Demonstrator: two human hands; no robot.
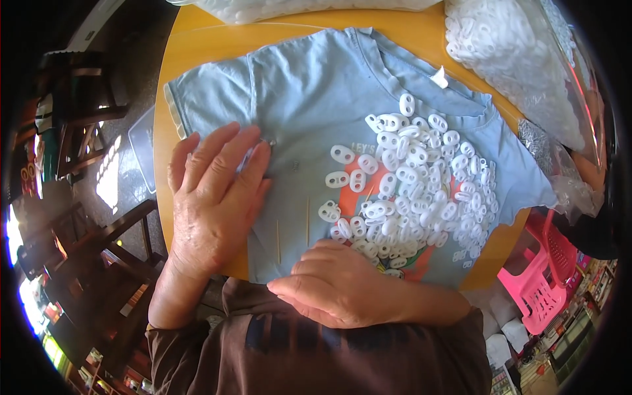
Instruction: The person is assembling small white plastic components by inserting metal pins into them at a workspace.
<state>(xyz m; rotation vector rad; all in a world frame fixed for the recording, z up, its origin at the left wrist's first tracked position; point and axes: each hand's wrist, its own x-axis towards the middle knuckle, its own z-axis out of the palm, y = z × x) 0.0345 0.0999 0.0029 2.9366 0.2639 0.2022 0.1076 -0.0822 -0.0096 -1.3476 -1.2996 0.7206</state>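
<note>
A light blue T-shirt (296,85) lies spread over the table. My left hand (214,191) rests palm down on its left part, fingers stretched and slightly apart. A tiny pale piece (272,143) lies by its fingertips. My right hand (336,283) is at the shirt's near edge, its fingers curled and pressed together; anything inside them is hidden. Beyond it spreads a heap of small white oval plastic pieces (415,174) with two holes each. Several stray pieces, such as one white oval piece (342,154), lie left of the heap. Two thin wooden sticks (278,240) lie between my hands.
The yellow wooden table (187,39) has a rounded edge. A clear bag of white pieces (507,66) stands at the back right, beside a bag of small silver metal parts (534,145). Another bag (296,5) lies at the far edge. A pink plastic chair (540,283) stands right.
</note>
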